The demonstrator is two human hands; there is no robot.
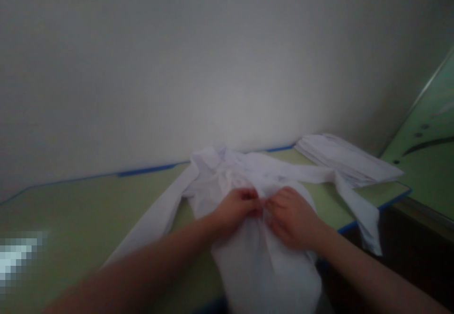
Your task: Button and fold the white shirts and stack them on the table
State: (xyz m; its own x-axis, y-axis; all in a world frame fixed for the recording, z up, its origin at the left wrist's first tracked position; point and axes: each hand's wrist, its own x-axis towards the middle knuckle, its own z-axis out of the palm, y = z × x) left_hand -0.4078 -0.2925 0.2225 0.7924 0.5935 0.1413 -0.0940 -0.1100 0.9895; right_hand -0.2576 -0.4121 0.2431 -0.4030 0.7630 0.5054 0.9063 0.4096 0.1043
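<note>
A white long-sleeved shirt lies spread on a green table, collar toward the wall and sleeves stretched out to both sides. My left hand and my right hand meet at the middle of the shirt's front, below the collar. Both hands have their fingers curled and pinched on the fabric at the front opening. The picture is blurred, so what lies between the fingertips is not clear.
A stack of folded white cloth sits at the table's back right corner. The table has a blue edge and stands against a plain white wall. A green surface lies to the right.
</note>
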